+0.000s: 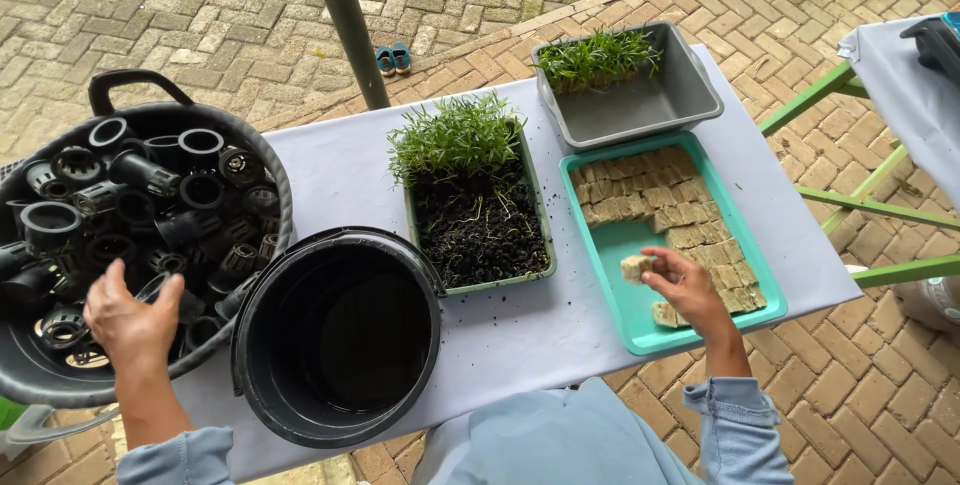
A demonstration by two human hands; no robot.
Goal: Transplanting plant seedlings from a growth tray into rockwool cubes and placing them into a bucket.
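Note:
My right hand (pixel 688 290) pinches a small beige sponge cube (pixel 634 267) just above the turquoise tray (pixel 615 245), which carries several more such cubes (pixel 680 210). My left hand (pixel 130 323) reaches into a dark basket (pixel 30 380) at the left, fingers curled over the small black net pots (pixel 150 180) heaped inside; whether it grips one is hidden. Between the hands stands an empty black bucket (pixel 335 335). A green tray (pixel 545 235) holds dark soil and a patch of green seedlings (pixel 450 135).
A grey tub (pixel 680 95) with more seedlings sits at the table's far right corner. A green pole (pixel 345 20) rises behind the table. A second green-framed table (pixel 905 85) stands to the right. A pair of blue shoes (pixel 393 58) lies on the brick paving.

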